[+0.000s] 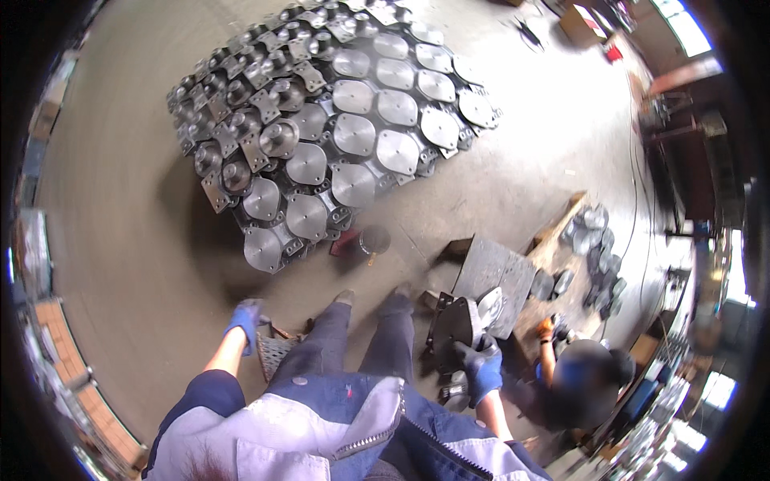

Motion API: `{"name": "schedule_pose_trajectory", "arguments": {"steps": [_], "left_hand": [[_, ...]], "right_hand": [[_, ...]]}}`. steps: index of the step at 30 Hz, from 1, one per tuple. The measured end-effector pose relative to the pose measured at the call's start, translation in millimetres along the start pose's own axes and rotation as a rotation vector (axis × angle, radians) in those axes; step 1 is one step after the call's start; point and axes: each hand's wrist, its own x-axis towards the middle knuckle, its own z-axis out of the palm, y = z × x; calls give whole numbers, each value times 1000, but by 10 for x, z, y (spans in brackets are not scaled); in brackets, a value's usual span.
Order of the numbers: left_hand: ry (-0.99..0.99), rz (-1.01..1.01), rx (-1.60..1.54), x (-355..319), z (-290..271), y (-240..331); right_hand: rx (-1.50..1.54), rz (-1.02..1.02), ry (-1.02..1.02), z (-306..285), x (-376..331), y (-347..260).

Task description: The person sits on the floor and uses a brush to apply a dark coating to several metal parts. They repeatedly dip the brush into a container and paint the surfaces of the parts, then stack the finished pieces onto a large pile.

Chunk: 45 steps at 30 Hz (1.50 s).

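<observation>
My right hand (484,370), in a blue glove with dark fingers, closes on a flanged metal part (457,322) beside my right leg. Its dark oval plate faces up, and a second, shinier plate (490,306) sits just behind it. More metal pieces (455,390) lie below that hand. Out to the left hangs my left hand (246,322), also gloved in blue, near a perforated metal seat or step (275,353). How far its fingers are curled is not clear, and nothing shows in them.
A large stack of flanged metal parts (353,138) stands ahead. A dark round container (374,240) is on the floor before my feet. To the right are a grey metal bench (493,280), more round parts (589,232) and a co-worker (581,381) with an orange-gloved hand (546,329).
</observation>
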Motion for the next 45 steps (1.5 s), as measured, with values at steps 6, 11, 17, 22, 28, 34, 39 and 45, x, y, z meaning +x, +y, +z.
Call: {"name": "schedule_pose_trajectory", "arguments": {"steps": [6,11,17,22,28,34,39,45], "left_hand": [[448,-302,-108,-418,-370,-1092],[439,-398,-346,-410,498,-1297],[93,-120,107,-998,2046,-161],[-18,279,701,-1216,2975,478],[170,-7,-129,-1124,4160,-41],[88,-191,-417,-861,4184,1376],[219,100,-548,-642,4406,1589],[238,-282,-240,-348,4110,3158]], "right_hand": [[-145,12,-75,-301,766,-1105],[-813,-342,-163,-615,2053,-1550],[-1450,-647,-504,-5,2844,-2859],[-1742,-1082,-806,604,3810,-3443],[-1922,-1420,-1063,1913,4221,-3933],[-1598,-1626,-1102,2836,4657,-3971],[-1308,-1754,-1321,3216,5342,-3824],[-916,-961,-1589,3173,5606,-3981]]}}
